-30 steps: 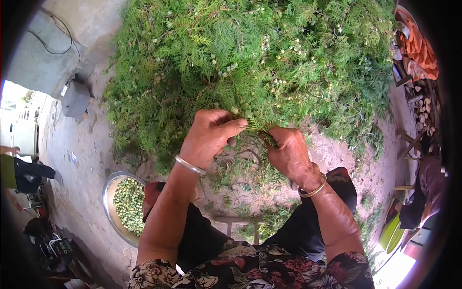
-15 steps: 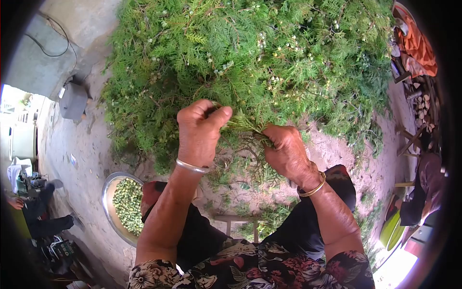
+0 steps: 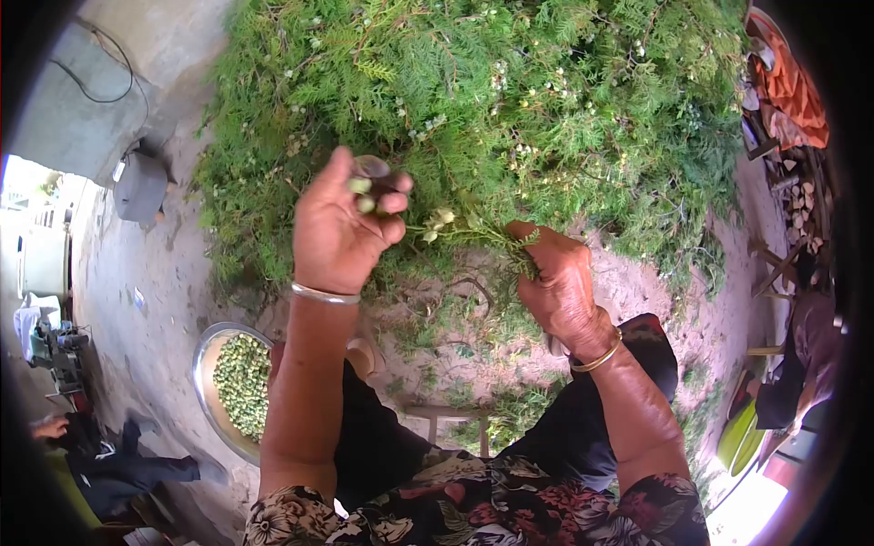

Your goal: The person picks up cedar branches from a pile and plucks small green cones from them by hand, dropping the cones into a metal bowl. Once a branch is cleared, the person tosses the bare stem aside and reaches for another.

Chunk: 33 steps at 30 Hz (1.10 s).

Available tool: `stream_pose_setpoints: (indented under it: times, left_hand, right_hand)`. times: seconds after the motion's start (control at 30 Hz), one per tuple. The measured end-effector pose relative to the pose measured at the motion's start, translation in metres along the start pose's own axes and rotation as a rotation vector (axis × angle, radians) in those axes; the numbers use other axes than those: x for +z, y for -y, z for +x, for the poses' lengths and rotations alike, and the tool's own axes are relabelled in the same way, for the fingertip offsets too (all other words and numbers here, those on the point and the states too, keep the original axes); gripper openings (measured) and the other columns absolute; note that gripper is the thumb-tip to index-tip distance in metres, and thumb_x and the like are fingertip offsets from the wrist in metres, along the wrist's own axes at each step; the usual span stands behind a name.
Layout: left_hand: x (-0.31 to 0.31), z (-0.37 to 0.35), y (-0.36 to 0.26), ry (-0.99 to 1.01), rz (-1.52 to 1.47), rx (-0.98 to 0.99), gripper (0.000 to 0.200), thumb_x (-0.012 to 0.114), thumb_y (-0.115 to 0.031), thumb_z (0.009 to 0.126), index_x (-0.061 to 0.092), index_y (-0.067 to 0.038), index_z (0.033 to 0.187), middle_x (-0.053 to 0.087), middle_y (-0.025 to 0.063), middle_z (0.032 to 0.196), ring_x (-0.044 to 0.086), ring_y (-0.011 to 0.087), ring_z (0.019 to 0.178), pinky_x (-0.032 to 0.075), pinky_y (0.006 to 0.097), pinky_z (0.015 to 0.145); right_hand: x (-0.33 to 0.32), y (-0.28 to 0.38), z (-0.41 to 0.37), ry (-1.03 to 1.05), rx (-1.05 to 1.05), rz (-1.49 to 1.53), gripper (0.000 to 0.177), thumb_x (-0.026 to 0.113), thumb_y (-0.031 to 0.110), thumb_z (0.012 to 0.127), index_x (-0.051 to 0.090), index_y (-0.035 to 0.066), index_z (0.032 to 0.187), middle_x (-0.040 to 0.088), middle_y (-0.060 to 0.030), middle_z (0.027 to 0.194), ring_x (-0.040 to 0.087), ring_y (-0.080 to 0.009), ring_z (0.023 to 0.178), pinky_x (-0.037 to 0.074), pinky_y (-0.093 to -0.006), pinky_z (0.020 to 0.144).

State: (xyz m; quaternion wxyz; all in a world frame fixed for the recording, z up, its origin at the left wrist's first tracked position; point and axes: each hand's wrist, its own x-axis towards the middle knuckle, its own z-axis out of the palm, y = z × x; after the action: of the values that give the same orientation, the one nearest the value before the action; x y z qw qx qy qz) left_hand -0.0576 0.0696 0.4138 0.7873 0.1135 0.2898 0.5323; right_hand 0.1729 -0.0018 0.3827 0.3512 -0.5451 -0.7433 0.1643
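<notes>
My left hand [image 3: 339, 227] is turned palm up, its fingers curled round a few small green cones [image 3: 362, 193]; the thumb stands apart. Pinched in my right hand [image 3: 557, 282] is a green conifer sprig [image 3: 475, 227], which reaches left toward my left hand. Pale cones [image 3: 438, 224] sit at the sprig's left end, beside my left fingers. Behind both hands rises a big heap of cut conifer branches [image 3: 455, 118], dotted with pale cones. A metal basin [image 3: 202, 387] partly filled with green cones [image 3: 241, 387] stands on the floor left of my left forearm.
Loose sprigs [image 3: 523, 414] litter the floor between my legs, by a small stool or frame [image 3: 442, 414]. Another person's leg [image 3: 137, 473] stretches out at the lower left. A grey pot [image 3: 141, 187] stands upper left; stacked firewood [image 3: 801, 209] lies at the right.
My left hand has moved left and turned palm up, showing green cones in it. My right hand has shifted slightly right with the sprig. The person at lower left has moved their leg.
</notes>
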Motion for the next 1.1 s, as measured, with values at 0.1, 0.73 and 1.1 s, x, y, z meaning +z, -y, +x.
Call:
stream_pose_setpoints:
  times: [0.1, 0.73, 1.1]
  left_hand:
    - [-0.001, -0.003, 0.011, 0.106, 0.383, 0.078, 0.016, 0.058, -0.014, 0.088, 0.063, 0.0, 0.096, 0.06, 0.0119, 0.08, 0.053, 0.0111, 0.06, 0.035, 0.0193, 0.04]
    - [-0.007, 0.007, -0.007, -0.192, 0.335, 0.294, 0.018, 0.062, -0.021, 0.087, 0.059, -0.004, 0.083, 0.057, 0.0057, 0.066, 0.049, 0.0099, 0.049, 0.039, 0.0213, 0.04]
    - [0.013, -0.018, 0.043, -0.045, 0.841, -0.03, 0.016, 0.071, -0.01, 0.079, 0.06, 0.0, 0.076, 0.051, 0.0, 0.06, 0.043, 0.0052, 0.048, 0.032, 0.0197, 0.038]
  right_hand:
    - [0.001, 0.0, 0.0, -0.002, -0.02, -0.02, 0.05, 0.057, -0.002, 0.055, 0.06, 0.004, 0.104, 0.059, -0.0135, 0.076, 0.059, -0.0329, 0.071, 0.046, -0.0418, 0.06]
    - [-0.011, 0.006, 0.001, -0.02, -0.151, -0.261, 0.057, 0.066, 0.006, 0.05, 0.056, 0.004, 0.107, 0.05, -0.009, 0.072, 0.054, -0.0289, 0.066, 0.043, -0.0401, 0.057]
    - [-0.007, -0.002, -0.004, -0.022, -0.144, -0.39, 0.049, 0.063, 0.004, 0.055, 0.058, 0.005, 0.104, 0.05, -0.0079, 0.073, 0.054, -0.0264, 0.066, 0.043, -0.0393, 0.059]
